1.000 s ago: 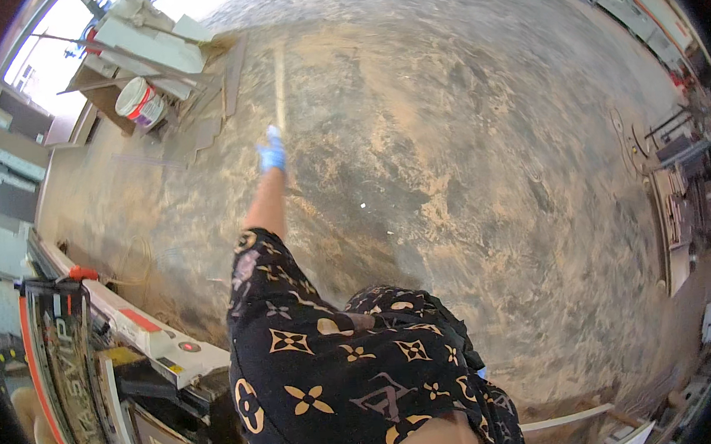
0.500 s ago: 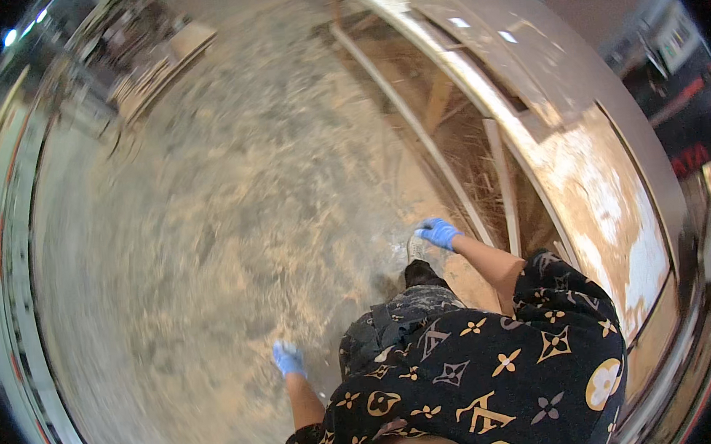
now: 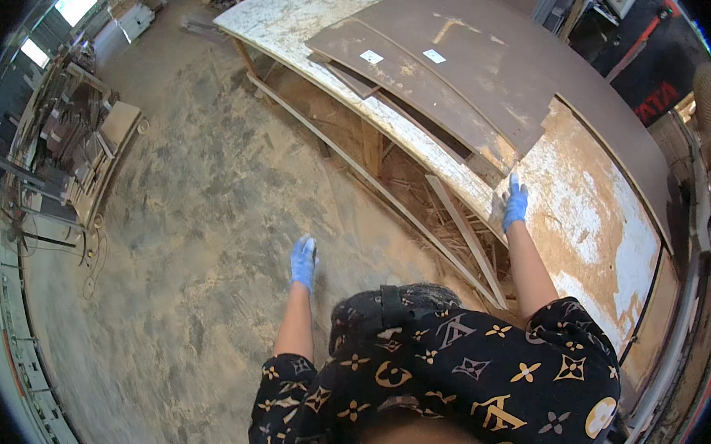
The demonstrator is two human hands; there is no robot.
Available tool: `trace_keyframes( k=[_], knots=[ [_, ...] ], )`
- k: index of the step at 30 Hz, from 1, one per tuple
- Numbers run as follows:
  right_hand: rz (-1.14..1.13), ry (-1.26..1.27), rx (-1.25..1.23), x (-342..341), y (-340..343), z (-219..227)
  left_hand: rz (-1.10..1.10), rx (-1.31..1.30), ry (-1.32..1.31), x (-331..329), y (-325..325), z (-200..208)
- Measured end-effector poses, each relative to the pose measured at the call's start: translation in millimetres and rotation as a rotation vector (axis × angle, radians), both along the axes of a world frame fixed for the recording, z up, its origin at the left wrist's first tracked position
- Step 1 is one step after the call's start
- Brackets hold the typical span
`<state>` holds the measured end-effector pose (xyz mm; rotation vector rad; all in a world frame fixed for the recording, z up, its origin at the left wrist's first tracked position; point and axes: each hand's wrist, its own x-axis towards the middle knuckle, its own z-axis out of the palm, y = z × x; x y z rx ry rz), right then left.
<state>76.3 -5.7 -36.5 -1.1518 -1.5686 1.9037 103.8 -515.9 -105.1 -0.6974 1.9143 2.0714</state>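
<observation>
My right hand [image 3: 515, 205], in a blue glove, reaches over the near edge of a large worktable [image 3: 583, 210] with a worn, patchy white and tan top. Its fingers are stretched out by the corner of a brown board [image 3: 438, 101]; whether they touch it I cannot tell. Two small white labels lie on the brown boards. My left hand [image 3: 303, 262], also gloved in blue, hangs over the dusty floor with nothing in it, its fingers extended.
Under the worktable are a wooden rail [image 3: 369, 183], a slanting strip [image 3: 466, 233] and heaps of debris. At the far left stands a low cart [image 3: 115, 129] stacked with wood pieces. A long pale machine edge [image 3: 0, 321] runs along the left. Sawdust covers the floor.
My right hand has risen from beside the table to above its top. My left hand has moved forward and up. The view has turned, bringing more of the tabletop in.
</observation>
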Motion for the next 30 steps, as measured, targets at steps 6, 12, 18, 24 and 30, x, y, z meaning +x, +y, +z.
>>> trace_keyframes(
  k=[6, 12, 18, 24, 30],
  knots=[
    [-0.178, -0.03, -0.046, -80, 14, -5, 0.034, 0.034, -0.033, -80, -30, 18],
    [-0.282, 0.058, -0.215, -112, 27, -40, 0.085, 0.149, -0.174, -232, -129, -22],
    [-0.505, 0.317, -0.342, -97, -21, -12, -0.313, -0.255, 0.236, -440, -97, 19],
    [-0.511, 0.203, -0.161, -108, -72, -71, -0.624, -0.771, 0.404, -572, 3, 49],
    [-0.409, -0.032, -0.14, -154, -81, -15, -0.559, -1.087, 0.54, -651, 48, 38]
  ],
)
